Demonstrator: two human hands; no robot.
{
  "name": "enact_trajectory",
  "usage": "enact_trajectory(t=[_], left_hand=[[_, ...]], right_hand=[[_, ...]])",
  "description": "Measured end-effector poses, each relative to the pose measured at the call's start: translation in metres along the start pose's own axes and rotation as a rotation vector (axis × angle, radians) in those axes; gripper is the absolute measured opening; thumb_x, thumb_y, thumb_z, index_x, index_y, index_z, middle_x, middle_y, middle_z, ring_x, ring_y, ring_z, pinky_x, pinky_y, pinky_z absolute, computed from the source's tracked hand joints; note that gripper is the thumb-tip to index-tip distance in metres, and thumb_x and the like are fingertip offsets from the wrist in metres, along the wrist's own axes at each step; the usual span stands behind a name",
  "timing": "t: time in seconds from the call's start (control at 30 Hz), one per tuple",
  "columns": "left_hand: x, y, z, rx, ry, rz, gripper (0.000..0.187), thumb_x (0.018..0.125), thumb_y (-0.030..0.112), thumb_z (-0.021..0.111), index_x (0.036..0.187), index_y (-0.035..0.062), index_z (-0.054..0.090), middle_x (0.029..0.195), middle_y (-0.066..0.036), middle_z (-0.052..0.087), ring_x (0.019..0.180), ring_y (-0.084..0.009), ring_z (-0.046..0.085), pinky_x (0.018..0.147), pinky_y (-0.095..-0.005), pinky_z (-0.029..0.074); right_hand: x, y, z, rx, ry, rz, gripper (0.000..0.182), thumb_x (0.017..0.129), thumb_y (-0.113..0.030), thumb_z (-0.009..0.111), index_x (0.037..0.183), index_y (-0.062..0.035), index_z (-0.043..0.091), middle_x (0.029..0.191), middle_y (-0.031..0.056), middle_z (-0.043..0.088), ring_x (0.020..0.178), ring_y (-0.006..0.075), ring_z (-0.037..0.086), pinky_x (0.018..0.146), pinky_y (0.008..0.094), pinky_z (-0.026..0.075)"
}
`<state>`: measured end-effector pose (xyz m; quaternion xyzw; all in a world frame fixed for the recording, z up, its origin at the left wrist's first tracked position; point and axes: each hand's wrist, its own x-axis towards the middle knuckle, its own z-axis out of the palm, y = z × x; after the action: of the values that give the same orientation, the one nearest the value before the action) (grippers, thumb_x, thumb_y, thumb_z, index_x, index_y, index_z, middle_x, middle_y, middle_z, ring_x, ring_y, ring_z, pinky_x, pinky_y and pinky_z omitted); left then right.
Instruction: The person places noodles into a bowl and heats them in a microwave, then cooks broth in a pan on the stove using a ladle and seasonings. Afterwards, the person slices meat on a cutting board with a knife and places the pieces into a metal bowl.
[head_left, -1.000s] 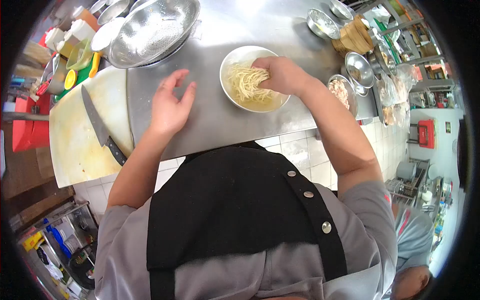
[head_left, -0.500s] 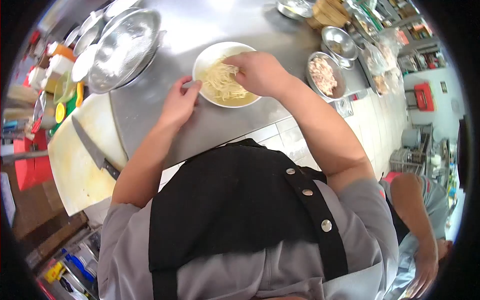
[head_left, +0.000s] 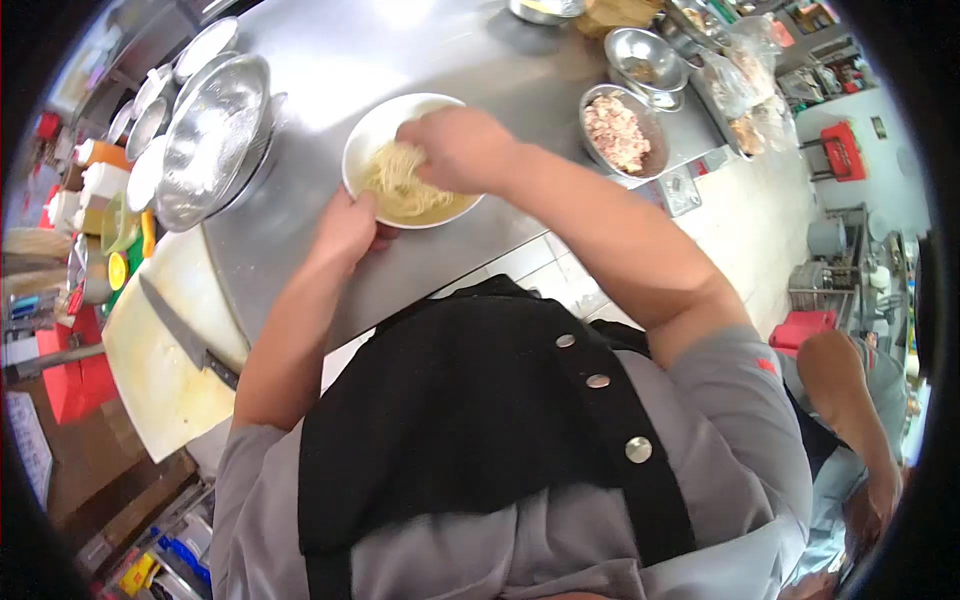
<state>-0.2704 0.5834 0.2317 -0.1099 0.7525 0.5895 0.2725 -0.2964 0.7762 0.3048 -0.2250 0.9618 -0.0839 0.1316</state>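
A white bowl [head_left: 362, 130] stands on the steel counter, with pale noodles [head_left: 400, 185] in yellowish liquid inside. My right hand [head_left: 458, 150] reaches over the bowl's right side, its fingers closed on the noodles, some of which hang below the fingertips. At the bowl's lower left, my left hand [head_left: 350, 228] holds the rim, thumb on top and fingers beneath.
Strainers [head_left: 215, 140] stand at the left of the steel counter [head_left: 320, 280]. A knife [head_left: 178, 322] lies on a cutting board [head_left: 165, 390]. Right of the bowl is a metal bowl of meat [head_left: 655, 150]. A co-worker's arm [head_left: 850, 410] shows at lower right.
The view has shifted, so the bowl and counter appear further left. My left hand has closed round the bowl's rim, and my right hand has gathered noodles into a raised bunch.
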Motion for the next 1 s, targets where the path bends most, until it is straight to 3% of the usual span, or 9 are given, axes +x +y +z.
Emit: enact_trajectory(t=[0.17,0.27,0.37,0.5,0.7,0.77,0.8,0.9,1.0], left_hand=[[-0.011,0.000,0.005,0.036,0.078,0.014,0.037,0.097,0.018,0.038,0.128,0.0008,0.049,0.095,-0.014,0.069,0.068,-0.0187,0.068,0.055,-0.0325,0.054],[-0.016,0.006,0.007,0.066,0.117,0.024,0.036,0.097,0.016,0.038,0.127,-0.0013,0.050,0.090,-0.013,0.069,0.064,-0.0177,0.066,0.053,-0.0319,0.053],[-0.030,0.015,0.012,0.093,0.200,0.145,0.035,0.097,0.016,0.039,0.122,-0.0035,0.054,0.084,-0.012,0.069,0.062,-0.0178,0.065,0.052,-0.0316,0.053],[-0.036,0.016,0.003,0.210,0.313,0.198,0.033,0.097,0.018,0.042,0.113,-0.0058,0.059,0.078,-0.011,0.067,0.061,-0.0178,0.064,0.051,-0.0312,0.052],[-0.048,0.043,0.003,0.054,0.270,0.263,0.035,0.094,0.017,0.045,0.114,-0.0056,0.061,0.086,-0.007,0.067,0.065,-0.0139,0.062,0.051,-0.0278,0.046],[-0.050,0.060,0.019,-0.059,0.335,0.242,0.037,0.092,0.015,0.045,0.118,-0.0061,0.060,0.097,-0.008,0.067,0.081,-0.0149,0.064,0.063,-0.0273,0.049],[-0.049,0.069,0.024,-0.025,0.335,0.292,0.040,0.091,0.013,0.047,0.124,-0.0072,0.057,0.110,-0.011,0.066,0.095,-0.0173,0.062,0.081,-0.0292,0.049],[-0.043,0.095,0.047,-0.104,0.281,0.320,0.043,0.091,0.011,0.049,0.129,-0.0086,0.053,0.119,-0.013,0.064,0.105,-0.0200,0.060,0.094,-0.0311,0.045],[-0.045,0.127,0.092,-0.126,0.228,0.321,0.044,0.088,0.010,0.053,0.128,-0.0096,0.051,0.119,-0.016,0.062,0.106,-0.0234,0.062,0.093,-0.0341,0.048]], right_hand=[[-0.014,0.023,-0.003,0.015,0.203,-0.150,0.032,0.085,-0.018,0.064,0.116,-0.0155,0.069,0.102,0.0108,0.071,0.108,0.0294,0.062,0.091,0.0432,0.051],[-0.023,0.018,-0.018,0.018,0.137,-0.148,0.023,0.086,-0.016,0.062,0.106,-0.0143,0.073,0.102,0.0073,0.070,0.110,0.0287,0.060,0.093,0.0425,0.049],[-0.036,0.021,-0.005,-0.304,-0.121,-0.318,0.018,0.087,-0.016,0.060,0.099,-0.0127,0.074,0.099,0.0063,0.070,0.107,0.0290,0.060,0.091,0.0429,0.049],[-0.077,0.048,-0.043,0.113,0.407,-0.310,0.014,0.087,-0.013,0.061,0.097,-0.0086,0.071,0.094,0.0105,0.068,0.093,0.0285,0.065,0.080,0.0428,0.052],[-0.121,0.105,-0.057,0.541,0.791,-0.127,0.016,0.089,-0.010,0.061,0.101,-0.0054,0.069,0.079,0.0129,0.065,0.067,0.0257,0.062,0.064,0.0354,0.050],[-0.128,0.124,-0.054,0.688,0.787,-0.056,0.018,0.092,-0.012,0.059,0.104,-0.0030,0.068,0.073,0.0092,0.064,0.062,0.0179,0.059,0.061,0.0319,0.048],[-0.134,0.129,-0.055,0.778,0.766,-0.014,0.018,0.093,-0.013,0.059,0.105,-0.0025,0.067,0.073,0.0081,0.064,0.062,0.0164,0.059,0.060,0.0318,0.048],[-0.158,0.153,-0.059,0.946,0.655,0.076,0.037,0.096,-0.028,0.062,0.118,0.0015,0.061,0.073,0.0041,0.064,0.064,0.0111,0.059,0.058,0.0288,0.047],[-0.185,0.175,-0.061,1.047,0.571,0.179,0.065,0.091,-0.050,0.065,0.127,0.0042,0.055,0.076,0.0056,0.065,0.065,0.0114,0.061,0.059,0.0266,0.048]])
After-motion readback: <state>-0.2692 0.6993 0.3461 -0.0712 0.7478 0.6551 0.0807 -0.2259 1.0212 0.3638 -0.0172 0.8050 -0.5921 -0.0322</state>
